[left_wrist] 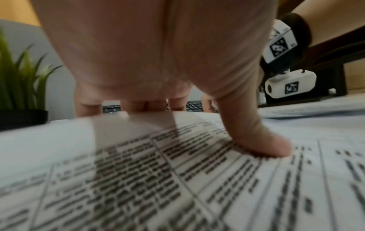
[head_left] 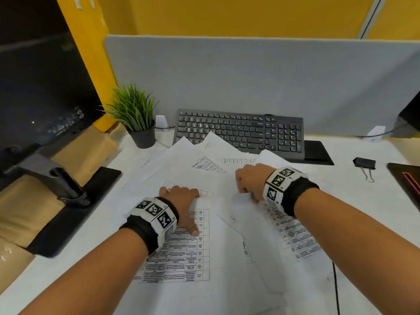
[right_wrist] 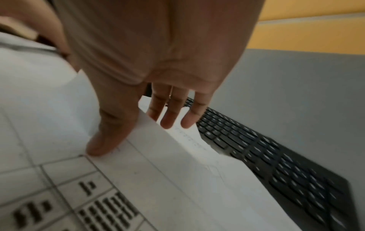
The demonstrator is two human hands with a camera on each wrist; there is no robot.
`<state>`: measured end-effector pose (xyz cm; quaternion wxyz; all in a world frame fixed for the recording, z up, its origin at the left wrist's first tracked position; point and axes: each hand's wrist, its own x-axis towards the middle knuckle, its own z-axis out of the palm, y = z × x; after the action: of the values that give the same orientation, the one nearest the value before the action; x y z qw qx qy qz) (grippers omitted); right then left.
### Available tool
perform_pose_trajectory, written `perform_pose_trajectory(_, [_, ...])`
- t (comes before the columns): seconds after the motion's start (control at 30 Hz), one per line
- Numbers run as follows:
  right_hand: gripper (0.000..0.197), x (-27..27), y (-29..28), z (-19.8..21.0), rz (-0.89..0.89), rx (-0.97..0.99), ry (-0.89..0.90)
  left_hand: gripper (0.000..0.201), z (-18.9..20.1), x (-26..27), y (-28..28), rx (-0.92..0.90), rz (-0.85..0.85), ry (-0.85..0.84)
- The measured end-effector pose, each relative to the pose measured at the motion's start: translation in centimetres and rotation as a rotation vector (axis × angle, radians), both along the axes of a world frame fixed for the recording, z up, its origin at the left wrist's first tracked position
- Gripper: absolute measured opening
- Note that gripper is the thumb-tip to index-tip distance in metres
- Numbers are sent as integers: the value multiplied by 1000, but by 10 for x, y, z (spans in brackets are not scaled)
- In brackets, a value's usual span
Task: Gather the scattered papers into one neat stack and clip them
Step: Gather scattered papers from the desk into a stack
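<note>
Several white printed papers [head_left: 181, 164] lie scattered and overlapping on the white desk [head_left: 363, 201], in front of the keyboard. My left hand [head_left: 188, 212] grips the top edge of a sheet with a dense printed table [head_left: 181, 258]. Its thumb [left_wrist: 274, 146] presses on the print and its fingers curl over the far edge. My right hand [head_left: 246, 187] holds the lifted edge of another sheet [right_wrist: 177, 164], thumb [right_wrist: 98, 146] on top and fingers [right_wrist: 168, 120] on its far side. A black binder clip [head_left: 364, 163] lies on the desk to the right, apart from both hands.
A black keyboard [head_left: 238, 133] sits behind the papers, with some sheet corners over its front edge. A potted plant [head_left: 136, 117] stands at the back left and a monitor stand [head_left: 68, 185] at the left. A grey divider [head_left: 250, 76] closes off the back. A dark object [head_left: 406, 178] lies at the right edge.
</note>
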<state>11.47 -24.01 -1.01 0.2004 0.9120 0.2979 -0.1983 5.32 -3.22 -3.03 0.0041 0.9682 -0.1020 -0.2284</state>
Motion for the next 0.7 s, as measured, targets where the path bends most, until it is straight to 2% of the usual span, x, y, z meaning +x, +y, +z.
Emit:
perform_pose_trajectory(0.07, [39, 1, 7, -5, 127, -53, 40, 60, 6, 4, 6, -73, 51, -16])
perform_pose_trajectory(0.13, [56, 1, 7, -6, 99, -53, 89, 37, 15, 7, 17, -122, 97, -49])
perform_pose_trajectory(0.2, [60, 2, 2, -5, 39, -10, 91, 28, 24, 10, 33, -132, 138, -103])
perform_pose_trajectory(0.3, [53, 3, -16, -2, -139, 112, 37, 24, 32, 13, 57, -178, 254, -213])
perform_pose_trajectory(0.4, [42, 0, -35, 20, -299, 336, 31, 18, 38, 12, 75, -288, 392, -323])
perform_pose_trajectory(0.47, [21, -5, -48, 46, -289, 463, 32, 15, 40, 9, 83, -358, 461, -381])
perform_pose_trajectory(0.5, [21, -11, -54, 63, -274, 549, 21, 11, 41, 7, 86, -397, 482, -423])
perform_pose_trajectory(0.6, [24, -24, -70, 102, -347, 916, -21, 13, 45, 3, 89, -520, 517, -565])
perform_pose_trajectory(0.67, [13, -29, -74, 111, -442, 1191, -36, 19, 52, -1, 84, -646, 492, -666])
perform_pose_trajectory(0.7, [13, -31, -71, 111, -495, 1321, -30, 18, 57, -4, 79, -746, 465, -696])
